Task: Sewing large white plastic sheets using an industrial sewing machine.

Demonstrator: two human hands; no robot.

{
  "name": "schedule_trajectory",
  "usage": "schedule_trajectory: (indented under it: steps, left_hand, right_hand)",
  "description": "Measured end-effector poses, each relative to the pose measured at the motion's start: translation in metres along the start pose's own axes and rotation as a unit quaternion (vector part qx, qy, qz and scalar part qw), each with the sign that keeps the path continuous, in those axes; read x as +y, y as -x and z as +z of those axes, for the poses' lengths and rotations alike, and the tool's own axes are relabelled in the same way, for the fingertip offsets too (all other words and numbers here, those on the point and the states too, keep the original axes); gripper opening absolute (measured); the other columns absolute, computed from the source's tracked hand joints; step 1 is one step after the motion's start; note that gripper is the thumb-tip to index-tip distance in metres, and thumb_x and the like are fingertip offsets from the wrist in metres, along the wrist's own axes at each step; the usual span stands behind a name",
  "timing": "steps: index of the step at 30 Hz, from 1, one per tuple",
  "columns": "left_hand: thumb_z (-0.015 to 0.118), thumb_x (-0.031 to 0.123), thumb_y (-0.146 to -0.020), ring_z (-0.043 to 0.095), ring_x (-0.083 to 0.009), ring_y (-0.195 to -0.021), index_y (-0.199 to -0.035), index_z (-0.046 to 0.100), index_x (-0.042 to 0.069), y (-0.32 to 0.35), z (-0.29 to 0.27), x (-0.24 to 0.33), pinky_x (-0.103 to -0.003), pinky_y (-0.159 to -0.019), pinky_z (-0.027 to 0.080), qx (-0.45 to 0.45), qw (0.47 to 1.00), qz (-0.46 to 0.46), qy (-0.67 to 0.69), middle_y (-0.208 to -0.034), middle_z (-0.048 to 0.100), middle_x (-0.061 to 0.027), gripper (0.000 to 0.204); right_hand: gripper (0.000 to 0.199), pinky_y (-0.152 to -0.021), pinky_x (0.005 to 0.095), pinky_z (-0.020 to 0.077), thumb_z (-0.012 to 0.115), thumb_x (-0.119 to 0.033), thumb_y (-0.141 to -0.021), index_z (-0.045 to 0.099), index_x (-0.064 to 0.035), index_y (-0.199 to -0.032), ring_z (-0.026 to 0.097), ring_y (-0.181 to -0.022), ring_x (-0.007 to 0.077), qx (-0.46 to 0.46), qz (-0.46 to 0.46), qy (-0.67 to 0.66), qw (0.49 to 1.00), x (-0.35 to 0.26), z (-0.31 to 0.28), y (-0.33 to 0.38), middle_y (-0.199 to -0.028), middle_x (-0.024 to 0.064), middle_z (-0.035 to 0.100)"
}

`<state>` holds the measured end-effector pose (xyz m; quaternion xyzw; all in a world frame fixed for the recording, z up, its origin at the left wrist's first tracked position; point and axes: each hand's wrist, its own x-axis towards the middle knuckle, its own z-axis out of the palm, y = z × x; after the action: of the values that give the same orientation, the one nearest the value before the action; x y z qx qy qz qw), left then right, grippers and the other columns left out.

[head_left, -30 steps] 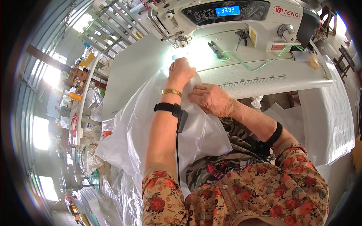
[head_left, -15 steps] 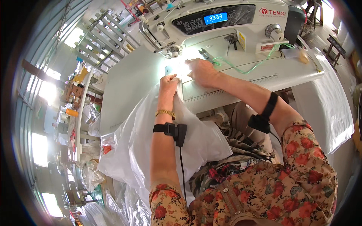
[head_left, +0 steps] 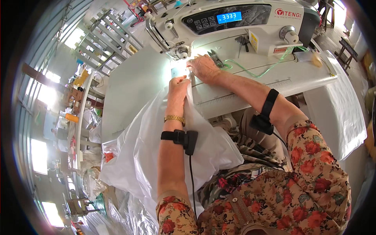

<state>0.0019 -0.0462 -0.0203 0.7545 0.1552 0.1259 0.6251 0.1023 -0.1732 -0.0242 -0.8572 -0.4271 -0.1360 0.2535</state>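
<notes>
While the machine (head_left: 282, 19) stands across the far side of the table (head_left: 129, 84), an orange spool (head_left: 71, 117) and a metal rack (head_left: 107, 43) lie off to the machine's left, the rack farther back. Nearer the machine, a white sheet (head_left: 145, 145) hangs from the table's front edge over the lap. Its long axis runs from just in front of the machine's needle end back toward the wearer, leaning a little left; the narrow, gathered end points at the needle end, and the broad end spreads toward the body, one corner turned left and another right.

Just in front of the needle end, the left hand (head_left: 178, 87) has its grip closed on the sheet's gathered end, thumb and forefinger together. A gold watch (head_left: 175, 118) circles that wrist, with a black strap (head_left: 175, 136) behind it. Right of the left hand and closer to the machine, the right hand (head_left: 204, 69) reaches in with bent fingers, their tips in the glare beside the needle end; whether its grip is closed on anything I cannot tell.

Just past that hand, below the machine's arm, lie dark snips (head_left: 215, 58), then green thread (head_left: 256, 74) trailing toward the machine's right end. A white stack (head_left: 337, 113) hangs to the machine's right.
</notes>
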Motion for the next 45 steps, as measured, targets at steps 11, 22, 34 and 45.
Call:
schedule_trajectory:
  steps: [11, 22, 34, 45]
  left_hand:
    - [0.055, 0.009, -0.079, 0.061, -0.0297, -0.069, -0.109, 0.063, -0.006, 0.014, 0.016, 0.006, -0.041, -0.071, 0.048, 0.07, 0.93, 0.145, -0.329, -0.07, 0.063, -0.017, 0.035]
    - [0.055, 0.01, -0.078, 0.066, -0.0325, -0.077, -0.103, 0.071, 0.0, 0.008, 0.013, 0.019, -0.039, -0.079, 0.051, 0.038, 0.931, 0.084, -0.354, -0.082, 0.068, -0.0214, 0.032]
    - [0.059, 0.018, -0.086, 0.065, -0.0318, -0.089, -0.094, 0.072, 0.003, 0.023, 0.017, 0.027, -0.041, -0.083, 0.049, 0.043, 0.885, 0.107, -0.451, -0.091, 0.068, -0.0195, 0.021]
    - [0.055, 0.015, -0.089, 0.059, -0.0318, -0.105, -0.101, 0.068, 0.003, 0.032, 0.009, 0.018, -0.041, -0.092, 0.046, 0.059, 0.841, 0.221, -0.49, -0.109, 0.061, -0.0179, 0.021]
  right_hand:
    - [0.02, -0.083, 0.0422, 0.0463, 0.062, -0.018, -0.082, 0.067, -0.013, -0.101, 0.063, -0.101, 0.0225, -0.075, 0.008, 0.086, 0.993, -0.01, -0.013, -0.009, -0.097, 0.0079, 0.069]
    - [0.024, -0.087, 0.0421, 0.0467, 0.055, -0.013, -0.087, 0.068, -0.0081, -0.107, 0.062, -0.101, 0.0293, -0.019, -0.011, -0.03, 0.999, 0.001, -0.012, 0.015, -0.098, 0.0148, 0.068]
    - [0.022, -0.094, 0.0498, 0.0377, 0.053, -0.021, -0.089, 0.07, -0.0078, -0.096, 0.05, -0.119, 0.0301, -0.062, -0.044, 0.147, 0.986, -0.027, -0.031, 0.033, -0.122, 0.0167, 0.057]
    - [0.023, -0.102, 0.0551, 0.0352, 0.054, -0.01, -0.085, 0.069, -0.0059, -0.102, 0.05, -0.123, 0.0313, -0.071, -0.04, 0.106, 0.991, -0.031, -0.025, 0.028, -0.125, 0.018, 0.057]
